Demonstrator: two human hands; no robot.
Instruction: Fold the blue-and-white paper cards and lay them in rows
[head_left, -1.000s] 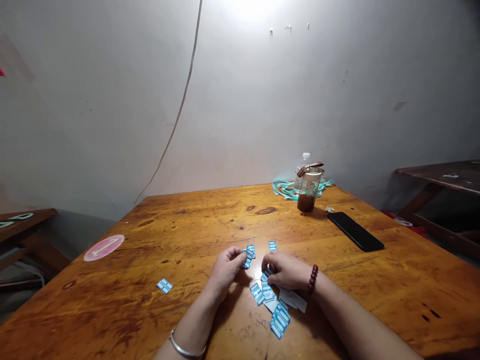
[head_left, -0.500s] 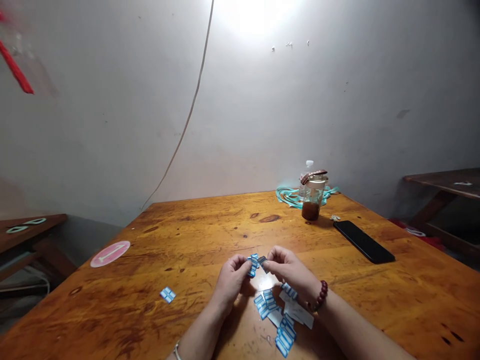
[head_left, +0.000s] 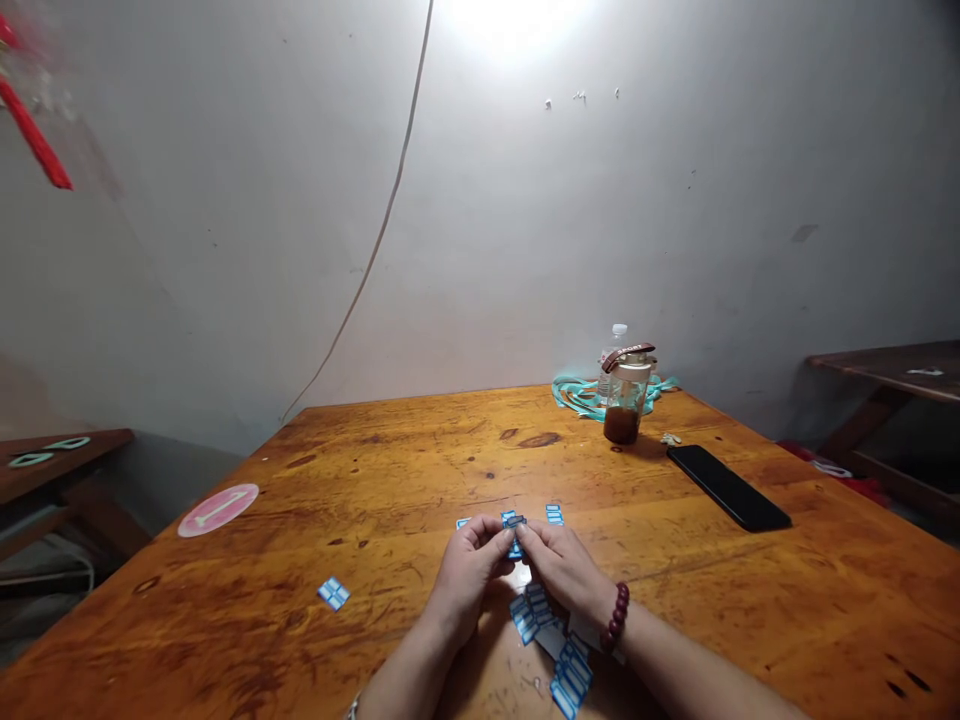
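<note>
My left hand and my right hand meet near the front of the table, thumbs and fingers pinched on a small blue-and-white card. A small dark piece lies against its upper part, by the thumb tips; its kind is not clear. Below my right hand is a loose pile of blue-and-white cards with white paper, partly covered by my wrist. One similar card shows just beyond my right fingers, and the edge of another beside my left. A single card lies farther left.
On the wooden table are a black phone at right and a brown-filled cup before a clear bottle and turquoise ribbons. A pink round sticker is at the left edge. A wall stands behind.
My right hand has moved left and down with the dark piece, bringing it onto the blue-and-white card in my left hand. Cards beyond my fingers now show.
</note>
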